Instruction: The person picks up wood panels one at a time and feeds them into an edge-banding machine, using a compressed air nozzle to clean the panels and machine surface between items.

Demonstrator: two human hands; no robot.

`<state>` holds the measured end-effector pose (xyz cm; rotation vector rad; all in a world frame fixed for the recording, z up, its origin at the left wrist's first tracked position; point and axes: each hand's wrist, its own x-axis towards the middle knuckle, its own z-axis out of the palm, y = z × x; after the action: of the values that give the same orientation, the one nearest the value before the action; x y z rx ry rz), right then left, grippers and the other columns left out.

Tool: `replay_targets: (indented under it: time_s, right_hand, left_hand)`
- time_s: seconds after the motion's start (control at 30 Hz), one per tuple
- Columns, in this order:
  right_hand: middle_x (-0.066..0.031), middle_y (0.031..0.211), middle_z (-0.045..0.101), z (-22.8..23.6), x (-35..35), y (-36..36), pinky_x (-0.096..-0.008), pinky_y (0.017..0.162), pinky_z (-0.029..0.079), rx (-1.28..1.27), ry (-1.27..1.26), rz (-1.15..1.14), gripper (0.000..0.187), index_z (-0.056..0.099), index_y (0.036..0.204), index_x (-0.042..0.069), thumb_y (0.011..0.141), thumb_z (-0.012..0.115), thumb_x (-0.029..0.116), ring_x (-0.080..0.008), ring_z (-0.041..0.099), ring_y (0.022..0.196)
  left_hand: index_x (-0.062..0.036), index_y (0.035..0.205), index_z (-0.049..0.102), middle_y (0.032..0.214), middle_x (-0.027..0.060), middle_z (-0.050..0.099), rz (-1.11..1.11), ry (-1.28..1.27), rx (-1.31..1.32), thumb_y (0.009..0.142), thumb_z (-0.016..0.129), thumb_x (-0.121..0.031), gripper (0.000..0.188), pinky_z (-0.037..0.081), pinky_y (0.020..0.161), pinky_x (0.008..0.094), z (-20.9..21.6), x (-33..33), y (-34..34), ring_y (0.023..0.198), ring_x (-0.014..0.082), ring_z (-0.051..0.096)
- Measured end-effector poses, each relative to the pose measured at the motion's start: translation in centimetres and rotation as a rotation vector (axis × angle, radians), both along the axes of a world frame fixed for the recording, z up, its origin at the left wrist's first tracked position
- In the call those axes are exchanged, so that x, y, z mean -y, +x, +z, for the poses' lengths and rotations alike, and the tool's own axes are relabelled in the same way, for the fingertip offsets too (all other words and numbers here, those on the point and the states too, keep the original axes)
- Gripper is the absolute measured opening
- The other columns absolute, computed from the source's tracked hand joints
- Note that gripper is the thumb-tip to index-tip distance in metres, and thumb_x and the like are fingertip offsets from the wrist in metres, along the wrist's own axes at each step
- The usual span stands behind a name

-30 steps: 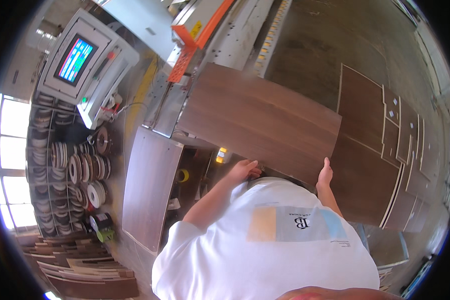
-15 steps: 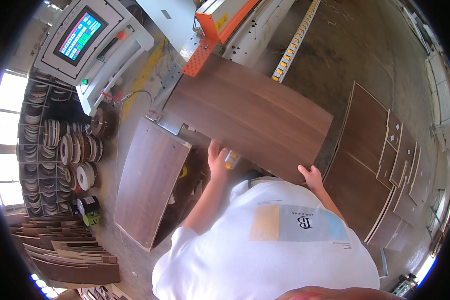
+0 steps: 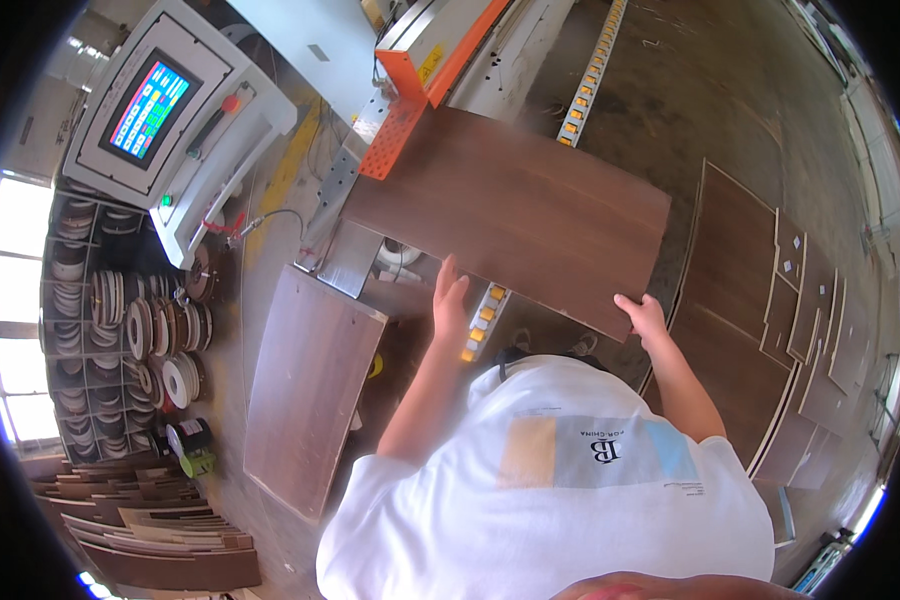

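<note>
panel [image 3: 515,215] before person | control screen [image 3: 148,108] far left | stacked boards [image 3: 770,300] right

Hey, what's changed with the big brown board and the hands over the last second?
The brown board has been pushed forward, away from the person, up to the machine's orange plate. The left hand and right hand stayed on its near edge, moving with it. The second board at the left and the stacked panels at the right lie as before.
</note>
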<state>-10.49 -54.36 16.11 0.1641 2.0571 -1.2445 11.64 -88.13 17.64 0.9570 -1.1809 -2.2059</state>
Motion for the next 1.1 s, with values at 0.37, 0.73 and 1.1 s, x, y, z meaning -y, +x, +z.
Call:
replay_targets:
  time_s: [0.37,0.73,1.1]
  right_hand:
    - [-0.0085,0.118,0.069,0.8,-2.7,-3.2,-0.0396,0.085,0.057,-0.101,-0.336,-0.389,0.050,0.063,0.123,0.006,0.085,0.079,0.034,-0.0212,0.066,0.107]
    - [-0.0132,0.128,0.066,-9.0,-21.2,25.6,-0.0433,0.101,0.047,0.096,0.368,0.044,0.050,0.069,0.126,0.017,0.092,0.058,0.053,-0.0333,0.061,0.118]
    - [-0.0092,0.105,0.070,-17.7,-23.8,47.6,-0.0419,0.078,0.054,0.672,-0.126,-1.106,0.045,0.073,0.116,0.012,0.094,0.065,0.050,-0.0213,0.065,0.090]
  left_hand:
    - [-0.0074,0.143,0.051,0.150,0.0064,0.049,-0.190,-0.192,0.081,0.096,0.060,-0.017,0.048,0.044,0.099,0.0369,1.6,1.6,-8.9,0.133,0.0216,0.047]
    - [-0.0072,0.123,0.063,0.111,0.0067,0.071,-1.095,-0.097,0.223,0.100,0.058,-0.016,0.025,0.053,0.077,0.0296,-4.0,-11.2,-8.6,0.088,0.0142,0.067]
    - [-0.0056,0.121,0.068,0.117,0.0113,0.071,-1.957,-0.858,0.019,0.098,0.059,-0.027,0.032,0.051,0.096,0.0371,-6.6,-17.3,-7.2,0.106,0.0266,0.067]
